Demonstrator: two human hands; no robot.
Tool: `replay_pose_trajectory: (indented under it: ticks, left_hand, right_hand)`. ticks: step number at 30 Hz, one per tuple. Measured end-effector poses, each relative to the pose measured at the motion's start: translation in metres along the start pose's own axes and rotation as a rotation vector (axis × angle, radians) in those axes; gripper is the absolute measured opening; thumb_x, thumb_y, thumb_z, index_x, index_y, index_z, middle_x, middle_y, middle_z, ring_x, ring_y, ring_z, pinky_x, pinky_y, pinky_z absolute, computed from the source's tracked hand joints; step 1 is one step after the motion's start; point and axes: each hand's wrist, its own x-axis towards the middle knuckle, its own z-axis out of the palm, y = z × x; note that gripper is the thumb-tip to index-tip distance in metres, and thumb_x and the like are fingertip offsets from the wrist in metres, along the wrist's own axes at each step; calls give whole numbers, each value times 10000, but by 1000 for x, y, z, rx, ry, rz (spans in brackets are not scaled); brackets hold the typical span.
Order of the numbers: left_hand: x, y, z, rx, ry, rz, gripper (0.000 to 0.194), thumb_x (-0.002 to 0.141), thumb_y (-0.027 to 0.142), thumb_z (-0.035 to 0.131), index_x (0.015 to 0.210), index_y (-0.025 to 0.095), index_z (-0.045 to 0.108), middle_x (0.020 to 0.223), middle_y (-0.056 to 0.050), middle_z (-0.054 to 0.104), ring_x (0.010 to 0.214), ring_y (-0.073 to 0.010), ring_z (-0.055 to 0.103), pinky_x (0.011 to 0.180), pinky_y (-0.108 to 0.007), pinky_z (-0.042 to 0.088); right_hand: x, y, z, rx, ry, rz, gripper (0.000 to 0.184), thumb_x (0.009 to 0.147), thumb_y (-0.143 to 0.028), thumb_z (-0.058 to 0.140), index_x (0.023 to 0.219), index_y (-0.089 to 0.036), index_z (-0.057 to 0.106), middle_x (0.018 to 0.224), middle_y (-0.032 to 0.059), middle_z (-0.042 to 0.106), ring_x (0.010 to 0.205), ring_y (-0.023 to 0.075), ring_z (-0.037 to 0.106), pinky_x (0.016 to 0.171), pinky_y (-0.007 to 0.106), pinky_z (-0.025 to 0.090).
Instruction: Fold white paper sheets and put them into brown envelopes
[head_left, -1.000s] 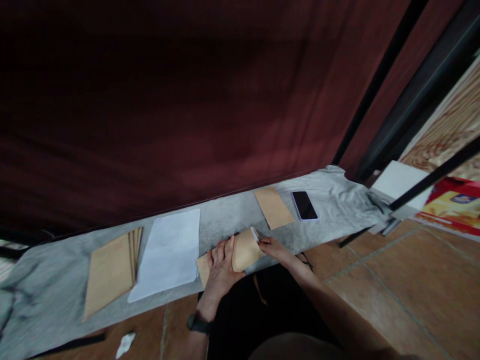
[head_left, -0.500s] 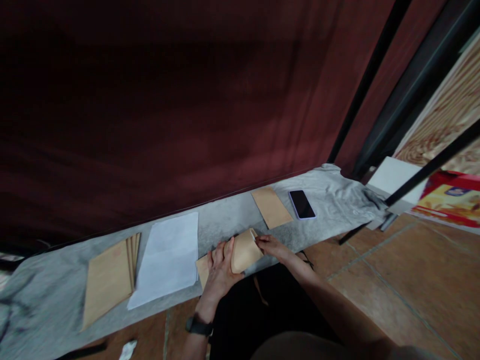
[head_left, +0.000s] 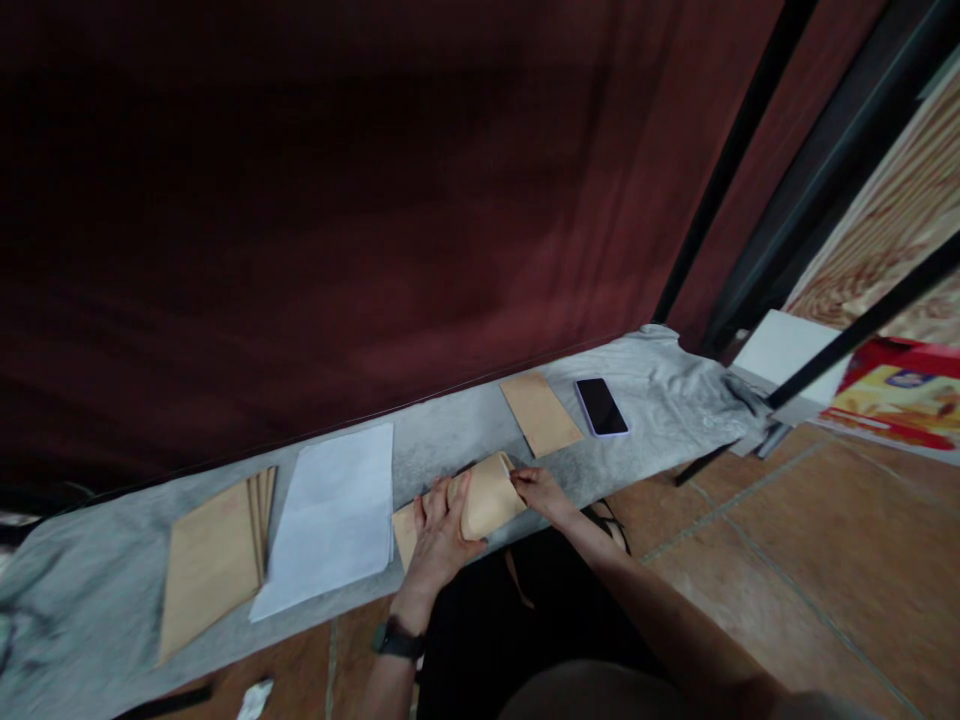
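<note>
- Bottom centre: dark-clad lap is filling the near edge; a dark wristband (head_left: pixel 397 640) is circling the left wrist.
- Lower centre: left hand (head_left: pixel 439 545) is lying palm down on a tan envelope (head_left: pixel 491 500), fingers spreading over it and apparently bracing it. Tan paper is showing on both sides of the hand.
- Just right of that: right hand (head_left: pixel 541 492) is working at the envelope's raised, gaping end, fingers bunching at the mouth. Fingertips are hiding; cannot tell whether they are pinching anything.
- Step in hand, by my reading: something is being seated inside, or the mouth is being worked open. The next move seems to be calling for steady left-hand pressure and careful right fingertips, sparing the paper edge.
- Lower left: white sheets (head_left: pixel 330 520) are lying flat on the cloth-covered counter (head_left: pixel 450 430); beyond them, farther left, a fanned envelope stack (head_left: pixel 206 560) is resting.
- Right of centre, farther back: a single envelope (head_left: pixel 541 413) is lying just beside a phone (head_left: pixel 602 407), screen dark.
- Above, behind everything: a dark red backdrop (head_left: pixel 412 230) is filling the frame.
</note>
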Motion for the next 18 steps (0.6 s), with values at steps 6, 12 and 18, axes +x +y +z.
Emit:
replay_pose_trajectory:
  ticks: [6, 12, 18]
  left_hand:
    - [1, -1, 3, -10, 11, 4, 1090, 706, 341, 745, 1596, 315, 118, 1612, -134, 261, 1519, -356, 183, 1207, -608, 69]
    - [1, 2, -1, -9, -6, -6, 1070, 707, 341, 750, 1595, 292, 154, 1621, -154, 250, 1518, -370, 186, 1204, -613, 76]
    - [5, 3, -5, 18, -1, -3, 1082, 699, 335, 765, 1594, 290, 159, 1627, -155, 248, 1528, -365, 172, 1207, -619, 91]
  right_hand:
    - [2, 5, 2, 29, 72, -63, 149, 747, -270, 580, 742, -217, 719, 727, 3, 697, 689, 179, 628, 673, 287, 484]
    - [3, 7, 6, 104, 143, -112, 161, 734, -289, 601, 856, -215, 675, 770, -14, 681, 736, 169, 616, 708, 277, 481]
    - [3, 8, 6, 219, 180, -60, 301, 679, -339, 690, 944, -201, 659, 621, -56, 605, 566, 131, 514, 552, 248, 400]
